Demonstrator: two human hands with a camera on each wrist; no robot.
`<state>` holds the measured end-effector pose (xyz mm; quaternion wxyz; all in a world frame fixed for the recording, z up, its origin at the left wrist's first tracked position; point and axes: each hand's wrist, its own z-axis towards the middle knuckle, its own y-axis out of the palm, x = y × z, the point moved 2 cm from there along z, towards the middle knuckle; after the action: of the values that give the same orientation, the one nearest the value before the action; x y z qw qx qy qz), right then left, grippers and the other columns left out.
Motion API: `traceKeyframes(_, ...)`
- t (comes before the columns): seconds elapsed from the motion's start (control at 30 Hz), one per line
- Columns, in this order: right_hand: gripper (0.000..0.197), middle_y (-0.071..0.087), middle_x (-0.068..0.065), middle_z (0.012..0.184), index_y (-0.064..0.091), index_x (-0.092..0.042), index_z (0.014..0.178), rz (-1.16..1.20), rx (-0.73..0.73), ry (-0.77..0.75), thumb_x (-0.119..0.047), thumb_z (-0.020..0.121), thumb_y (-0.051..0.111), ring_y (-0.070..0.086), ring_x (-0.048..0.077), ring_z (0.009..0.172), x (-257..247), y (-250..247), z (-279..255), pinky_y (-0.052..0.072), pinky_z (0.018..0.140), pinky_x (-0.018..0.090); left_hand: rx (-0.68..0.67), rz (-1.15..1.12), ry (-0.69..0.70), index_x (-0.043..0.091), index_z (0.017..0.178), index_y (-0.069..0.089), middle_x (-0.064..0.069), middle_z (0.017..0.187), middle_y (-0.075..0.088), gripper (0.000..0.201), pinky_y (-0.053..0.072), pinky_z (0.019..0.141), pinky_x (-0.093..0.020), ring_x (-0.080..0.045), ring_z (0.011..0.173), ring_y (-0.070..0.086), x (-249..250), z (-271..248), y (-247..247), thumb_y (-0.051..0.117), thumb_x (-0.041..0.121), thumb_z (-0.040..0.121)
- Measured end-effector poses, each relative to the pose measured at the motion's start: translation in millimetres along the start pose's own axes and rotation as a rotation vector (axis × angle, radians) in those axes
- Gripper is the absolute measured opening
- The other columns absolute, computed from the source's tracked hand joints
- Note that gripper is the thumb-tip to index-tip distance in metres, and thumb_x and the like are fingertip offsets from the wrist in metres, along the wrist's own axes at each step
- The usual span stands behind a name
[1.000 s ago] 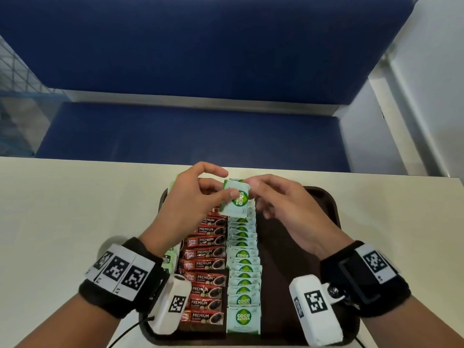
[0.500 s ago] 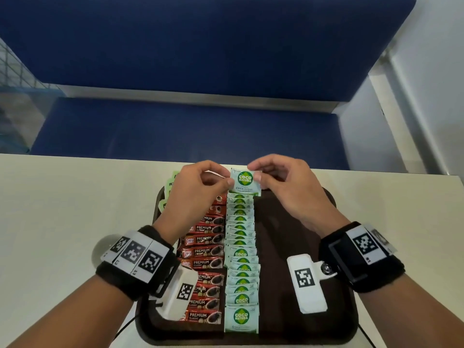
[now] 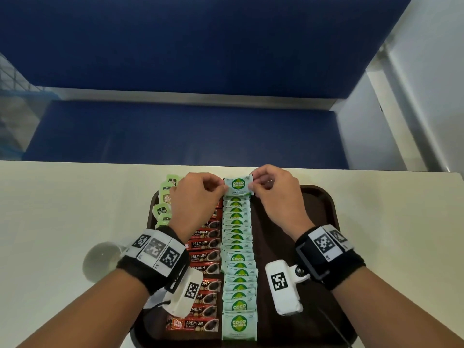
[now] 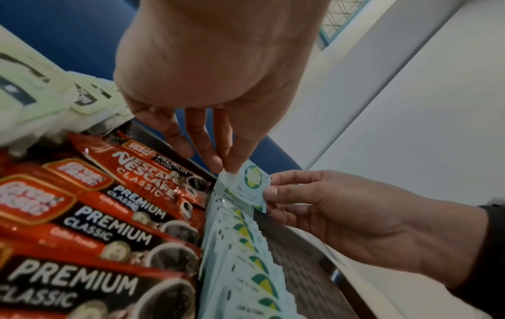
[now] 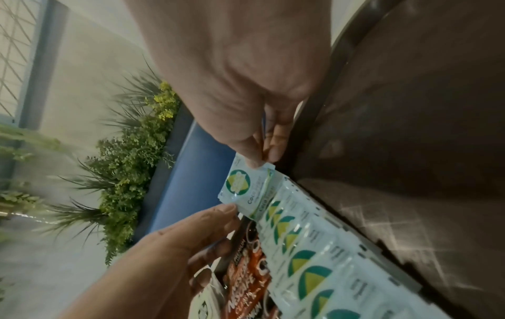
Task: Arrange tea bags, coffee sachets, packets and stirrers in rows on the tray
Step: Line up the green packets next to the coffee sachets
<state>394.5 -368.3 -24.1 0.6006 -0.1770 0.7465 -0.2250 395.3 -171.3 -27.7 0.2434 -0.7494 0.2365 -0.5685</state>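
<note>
A pale green Coco Natura packet (image 3: 237, 186) (image 4: 249, 187) (image 5: 244, 187) is held at the far end of the row of like packets (image 3: 238, 262) on the dark brown tray (image 3: 324, 217). My left hand (image 3: 198, 197) pinches its left edge. My right hand (image 3: 272, 189) pinches its right edge. The packet leans over the row's last packets near the tray's far rim. Left of that row lies a row of red Nescafe coffee sachets (image 3: 203, 272) (image 4: 90, 226). Light green tea bags (image 3: 164, 199) run along the tray's left edge, partly hidden by my left hand.
The tray's right half (image 3: 296, 234) is bare dark surface. A clear glass (image 3: 100, 262) stands on the cream table (image 3: 62, 209) left of the tray, by my left wrist. A blue bench (image 3: 175, 129) lies beyond the table's far edge.
Both hands carried the packet away from me, from above the row's middle to its far end, and lowered it to the tray's far rim.
</note>
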Motion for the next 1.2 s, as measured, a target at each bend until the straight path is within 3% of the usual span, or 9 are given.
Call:
traceKeyframes(0.07, 0.01, 0.075, -0.005, 0.092, 0.074, -0.019, 0.1, -0.001, 0.007, 0.003, -0.016, 0.094, 0.081, 0.07, 0.006, 0.081, 4, 4, -2, 0.053, 0.065, 0.01, 0.032, 0.098, -0.014, 0.039, 0.084, 0.077, 0.021, 0.088, 0.076, 0.015, 0.045, 0.11, -0.05, -0.011, 0.099, 0.071, -4, 2, 4, 0.078, 0.051, 0.094)
traceKeyframes(0.13, 0.01, 0.075, -0.005, 0.092, 0.073, -0.018, 0.099, 0.021, 0.009, 0.012, -0.014, 0.095, 0.081, 0.07, 0.008, 0.081, 7, 7, -5, 0.055, 0.067, 0.012, 0.058, 0.15, -0.025, 0.036, 0.089, 0.079, 0.02, 0.093, 0.076, 0.018, 0.031, 0.106, -0.044, -0.014, 0.107, 0.067, -6, 2, 5, 0.075, 0.052, 0.096)
traceKeyframes(0.3, 0.012, 0.075, -0.007, 0.091, 0.073, -0.018, 0.1, 0.035, 0.02, 0.013, -0.013, 0.093, 0.082, 0.069, 0.003, 0.08, 10, 11, -9, 0.053, 0.068, 0.009, 0.073, 0.165, -0.042, 0.035, 0.09, 0.081, 0.02, 0.092, 0.075, 0.02, 0.026, 0.104, -0.045, -0.014, 0.108, 0.065, -8, 1, 5, 0.073, 0.052, 0.097)
traceKeyframes(0.7, 0.014, 0.075, -0.008, 0.088, 0.073, -0.018, 0.103, 0.037, 0.066, 0.017, -0.013, 0.094, 0.081, 0.066, -0.003, 0.085, 11, -2, -18, 0.049, 0.07, 0.005, 0.117, 0.138, -0.029, 0.038, 0.086, 0.075, 0.022, 0.085, 0.072, 0.015, 0.022, 0.097, -0.039, -0.009, 0.1, 0.066, -9, -6, -1, 0.075, 0.05, 0.096)
traceKeyframes(0.8, 0.013, 0.075, -0.008, 0.088, 0.073, -0.022, 0.102, 0.096, 0.102, 0.026, -0.016, 0.094, 0.081, 0.071, 0.003, 0.084, 9, -27, -34, 0.057, 0.073, 0.014, 0.169, 0.107, 0.023, 0.037, 0.09, 0.074, 0.023, 0.086, 0.072, 0.012, 0.03, 0.1, -0.039, -0.007, 0.096, 0.068, -1, -13, -11, 0.075, 0.047, 0.097)
traceKeyframes(0.87, 0.01, 0.076, -0.006, 0.088, 0.074, -0.021, 0.103, 0.131, 0.101, 0.015, -0.015, 0.096, 0.078, 0.074, 0.01, 0.083, 8, -47, -55, 0.064, 0.078, 0.028, 0.152, 0.031, 0.129, 0.035, 0.092, 0.075, 0.021, 0.088, 0.074, 0.009, 0.048, 0.101, -0.042, -0.002, 0.09, 0.069, 10, -26, -19, 0.075, 0.041, 0.098)
traceKeyframes(0.93, 0.009, 0.076, -0.002, 0.089, 0.074, -0.018, 0.106, 0.149, 0.077, 0.02, -0.013, 0.099, 0.075, 0.076, 0.015, 0.082, 9, -66, -85, 0.066, 0.078, 0.033, 0.048, -0.046, 0.243, 0.029, 0.099, 0.076, 0.017, 0.092, 0.075, 0.004, 0.058, 0.089, -0.031, 0.001, 0.085, 0.068, 25, -53, -22, 0.075, 0.032, 0.1)
traceKeyframes(1.03, 0.008, 0.077, -0.002, 0.088, 0.075, -0.018, 0.107, 0.107, 0.018, 0.06, -0.017, 0.1, 0.075, 0.076, 0.015, 0.081, 15, -89, -142, 0.063, 0.076, 0.027, -0.206, -0.024, 0.324, 0.027, 0.101, 0.077, 0.016, 0.094, 0.074, 0.002, 0.051, 0.075, -0.013, 0.002, 0.084, 0.066, 50, -108, -15, 0.076, 0.027, 0.1)
traceKeyframes(1.2, 0.023, 0.074, -0.007, 0.1, 0.073, -0.025, 0.116, -0.048, -0.157, 0.143, -0.025, 0.095, 0.082, 0.068, 0.004, 0.084, 43, -105, -234, 0.048, 0.074, 0.01, -0.617, 0.142, 0.472, 0.032, 0.107, 0.079, 0.016, 0.093, 0.075, 0.009, 0.053, 0.075, -0.022, -0.002, 0.084, 0.068, 47, -211, 25, 0.075, 0.029, 0.099)
